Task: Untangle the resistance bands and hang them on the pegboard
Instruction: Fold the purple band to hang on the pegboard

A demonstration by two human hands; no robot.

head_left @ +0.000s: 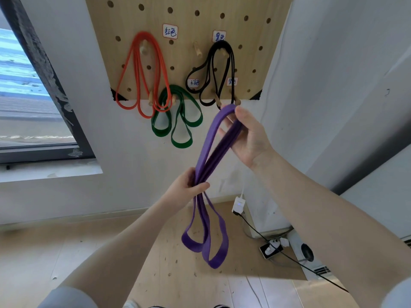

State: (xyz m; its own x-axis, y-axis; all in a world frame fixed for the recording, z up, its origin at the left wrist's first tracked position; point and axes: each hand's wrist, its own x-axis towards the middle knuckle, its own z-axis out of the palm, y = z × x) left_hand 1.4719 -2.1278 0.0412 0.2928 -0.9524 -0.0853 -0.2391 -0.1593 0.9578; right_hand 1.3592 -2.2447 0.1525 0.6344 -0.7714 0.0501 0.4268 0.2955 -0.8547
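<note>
In the head view, the purple band [208,165] is folded into several strands and stretched between both hands, its long axis running from lower left up to upper right, toward the pegboard's [189,18] bottom edge. The right hand [246,136] holds the top fold, thumb over it and fingers curled round the strands, just below the peg [237,102] at the board's lower right; the fold lies a little down and left of that peg, nearly touching it. The left hand [189,190] grips the bundled strands lower down, and two loops hang free beneath it over the floor. The right hand is clearly the nearer to the board, its arm reaching up and forward. The red band [142,74], green band [178,116] and black band [213,72] already hang from pegs. Judging from this, the purple one is the last, and the lift onto the peg falls to the right hand.
</note>
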